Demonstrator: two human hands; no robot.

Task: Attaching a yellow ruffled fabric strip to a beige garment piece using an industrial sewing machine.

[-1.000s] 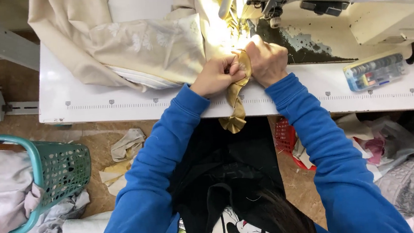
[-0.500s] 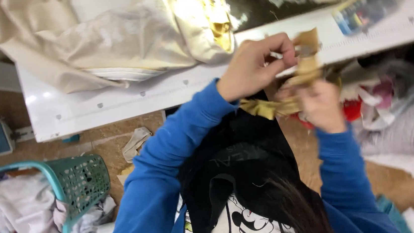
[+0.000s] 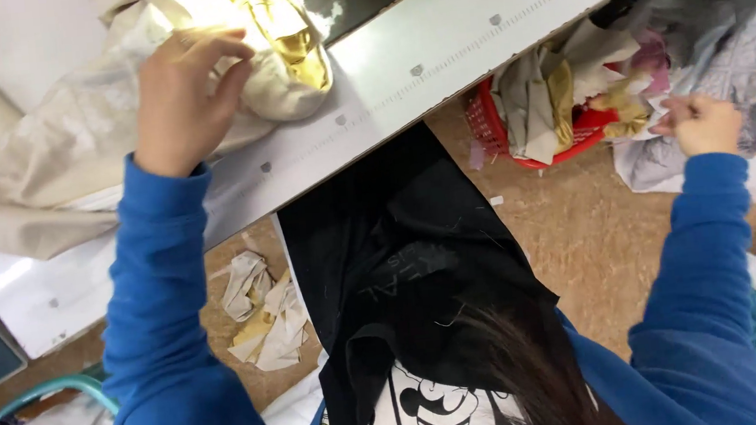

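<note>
Here, from the head camera, the left hand (image 3: pixel 181 97) rests on the cream cloth (image 3: pixel 72 148) heaped on the white desk (image 3: pixel 437 52), fingers (image 3: pixel 223 57) loosely curled over a fold beside a gold piece (image 3: pixel 274 16) — pressing rather than pinching. The right hand (image 3: pixel 703 123) reaches out low beside the desk, fingers drawn together near the scraps in the red basket (image 3: pixel 498 129) — whether it holds anything I cannot tell. More scraps (image 3: pixel 263 309) lie on the floor.
</note>
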